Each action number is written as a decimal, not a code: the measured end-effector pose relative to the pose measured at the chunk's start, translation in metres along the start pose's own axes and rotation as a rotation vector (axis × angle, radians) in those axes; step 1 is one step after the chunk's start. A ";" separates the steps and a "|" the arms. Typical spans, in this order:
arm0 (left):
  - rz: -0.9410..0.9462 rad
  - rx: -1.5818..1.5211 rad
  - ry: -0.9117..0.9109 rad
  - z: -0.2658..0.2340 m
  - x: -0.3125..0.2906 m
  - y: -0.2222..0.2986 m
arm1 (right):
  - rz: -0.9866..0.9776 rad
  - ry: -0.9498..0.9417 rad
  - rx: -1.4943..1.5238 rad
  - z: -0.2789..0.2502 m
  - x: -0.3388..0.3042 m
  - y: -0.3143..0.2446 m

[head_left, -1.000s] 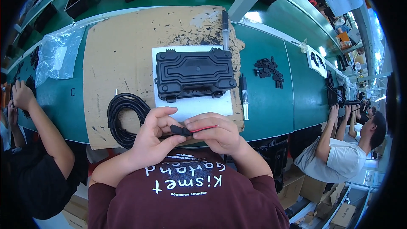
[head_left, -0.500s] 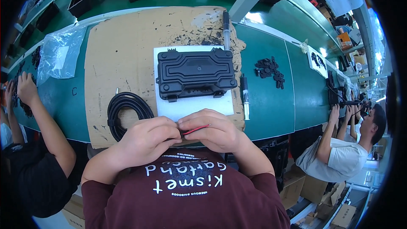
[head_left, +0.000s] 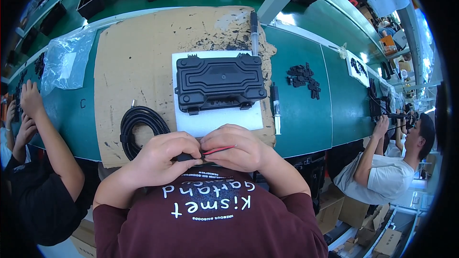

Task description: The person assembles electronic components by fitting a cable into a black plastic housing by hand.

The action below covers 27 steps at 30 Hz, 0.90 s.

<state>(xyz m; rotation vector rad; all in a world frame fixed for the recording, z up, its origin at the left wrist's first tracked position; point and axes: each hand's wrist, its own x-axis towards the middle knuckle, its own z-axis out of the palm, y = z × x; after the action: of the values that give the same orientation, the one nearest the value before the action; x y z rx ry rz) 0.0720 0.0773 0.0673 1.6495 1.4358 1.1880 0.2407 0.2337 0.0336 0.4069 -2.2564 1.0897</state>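
White lettering point(head_left: 210, 205) in several lines, seen upside down, stands on the maroon cloth shirt point(head_left: 205, 231). On the smooth green tabletop point(head_left: 71, 126) there is one dark, curved, letter-like mark point(head_left: 82, 103); the print on the brown cardboard box point(head_left: 385, 246) is too small for reading.

Case point(head_left: 221, 83) on sheet point(head_left: 191, 122) atop cardboard point(head_left: 134, 43) — coiled hose point(head_left: 126, 129) left, syringe point(head_left: 276, 102) right.

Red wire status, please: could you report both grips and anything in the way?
Left grip closed around black part. Right grip holding red wire, tip exposed. Coil close to left grip.
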 end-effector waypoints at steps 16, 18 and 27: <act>-0.133 -0.179 0.037 0.019 -0.011 -0.005 | -0.131 0.142 -0.064 0.004 -0.006 -0.004; -0.158 -0.276 0.046 0.022 -0.011 -0.002 | -0.145 0.171 -0.021 0.005 -0.009 -0.002; -0.328 -0.564 0.138 0.022 -0.011 -0.003 | 0.227 0.197 -0.420 -0.072 -0.037 0.002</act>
<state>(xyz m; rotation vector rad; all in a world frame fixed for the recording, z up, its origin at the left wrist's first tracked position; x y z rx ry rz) 0.0912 0.0688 0.0541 0.9278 1.2360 1.3691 0.2957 0.2919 0.0445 -0.1264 -2.3098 0.6934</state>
